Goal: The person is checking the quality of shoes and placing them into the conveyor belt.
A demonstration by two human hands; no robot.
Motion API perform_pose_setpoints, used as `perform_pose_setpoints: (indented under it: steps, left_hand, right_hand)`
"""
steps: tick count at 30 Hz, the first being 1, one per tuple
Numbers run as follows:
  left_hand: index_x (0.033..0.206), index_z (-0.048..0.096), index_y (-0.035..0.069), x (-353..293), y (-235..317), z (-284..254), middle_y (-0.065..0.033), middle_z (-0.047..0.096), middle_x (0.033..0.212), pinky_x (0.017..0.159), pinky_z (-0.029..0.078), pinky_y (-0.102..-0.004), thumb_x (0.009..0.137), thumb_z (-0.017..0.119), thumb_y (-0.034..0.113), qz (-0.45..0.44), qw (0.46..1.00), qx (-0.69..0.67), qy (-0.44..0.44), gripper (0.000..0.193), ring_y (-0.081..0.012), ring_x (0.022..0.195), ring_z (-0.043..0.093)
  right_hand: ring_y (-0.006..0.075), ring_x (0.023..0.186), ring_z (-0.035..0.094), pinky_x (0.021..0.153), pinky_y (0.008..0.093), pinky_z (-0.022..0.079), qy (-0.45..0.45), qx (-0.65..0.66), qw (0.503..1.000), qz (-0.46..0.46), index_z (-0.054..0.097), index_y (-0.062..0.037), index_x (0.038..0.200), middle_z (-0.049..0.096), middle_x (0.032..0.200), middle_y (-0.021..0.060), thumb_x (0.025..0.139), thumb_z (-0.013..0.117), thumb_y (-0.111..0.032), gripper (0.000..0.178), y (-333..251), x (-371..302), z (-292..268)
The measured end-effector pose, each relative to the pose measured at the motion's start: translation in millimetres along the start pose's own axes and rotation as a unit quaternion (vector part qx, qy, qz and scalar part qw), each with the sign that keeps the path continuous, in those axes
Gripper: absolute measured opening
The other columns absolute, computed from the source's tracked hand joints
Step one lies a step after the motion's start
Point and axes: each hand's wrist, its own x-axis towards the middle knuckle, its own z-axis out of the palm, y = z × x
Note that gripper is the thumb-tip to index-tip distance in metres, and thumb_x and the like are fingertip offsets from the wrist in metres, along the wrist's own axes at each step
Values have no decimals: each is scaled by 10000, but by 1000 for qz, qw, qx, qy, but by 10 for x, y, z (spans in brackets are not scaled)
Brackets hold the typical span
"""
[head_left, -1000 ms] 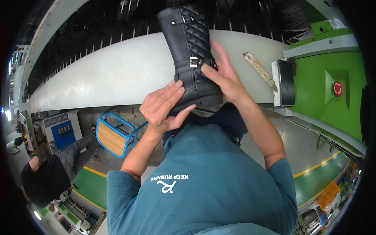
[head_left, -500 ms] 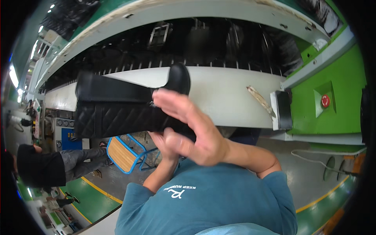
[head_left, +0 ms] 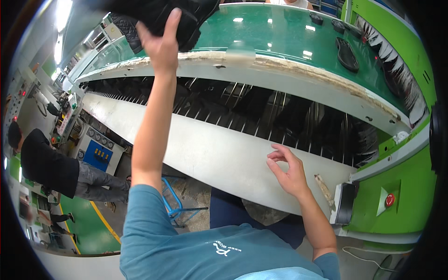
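Observation:
My left hand (head_left: 162,49) is raised at the upper left with the arm stretched out, gripping a black boot (head_left: 184,23) over the far green surface. The boot is cut off by the top of the picture and partly blurred. A black quilted piece (head_left: 128,32) hangs beside it; whether that belongs to the same boot or a second one I cannot tell. Above the white ledge (head_left: 210,144), my right hand (head_left: 290,171) hovers with fingers bent and apart, holding nothing.
Black shoe soles (head_left: 347,55) lie on the green conveyor top (head_left: 275,37). Below it, a slotted gap with metal bars (head_left: 242,98) runs along the ledge. A green housing carries a red button (head_left: 389,200). A blue stool (head_left: 172,200) stands near a person in black (head_left: 51,161).
The boot went from the white ledge up and away to the far upper left in my left hand. My right hand came off the boot and moved right, over the ledge. The view tilted up.

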Motion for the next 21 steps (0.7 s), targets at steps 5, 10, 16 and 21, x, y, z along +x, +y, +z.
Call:
perform_pose_setpoints:
  steps: [5, 10, 16, 21]
  left_hand:
    - [1551, 546, -77, 639, -1488, -66, -199, 767, 1340, 1067, 572, -369, 940, 945, 401, -160, 926, 194, -281, 872, -277, 1206, 749]
    - [1647, 391, -18, 419, -1984, -524, -213, 771, 1351, 1091, 583, -408, 959, 936, 391, -76, 891, 385, -228, 968, -305, 1244, 751]
    - [1507, 343, -65, 135, -1588, 276, -408, 748, 1186, 998, 627, -527, 777, 1015, 274, -140, 868, 389, -274, 1048, -519, 1150, 765]
    - [1677, 229, -148, 14, -2064, 140, -280, 773, 1309, 1079, 601, -406, 698, 1008, 616, -122, 774, 563, -262, 1466, -372, 1231, 771]
  right_hand:
    - [247, 1060, 784, 984, 389, 612, 19, -52, 998, -21, 658, -30, 1471, 789, 1152, 140, 1027, 832, -236, 520, 472, 892, -75]
    - [385, 1199, 752, 1079, 490, 583, 26, -263, 964, 16, 663, -33, 1483, 770, 1307, 213, 1064, 780, -363, 546, 1054, 2001, 92]
    - [458, 1465, 583, 1230, 549, 471, 58, -375, 886, -265, 699, -70, 1505, 665, 1548, 256, 1103, 704, -371, 503, 2071, 3374, 713]
    - [415, 1479, 578, 1252, 526, 447, -161, -203, 925, -278, 706, -58, 1496, 667, 1554, 233, 1102, 698, -388, 515, 563, 3504, 1676]
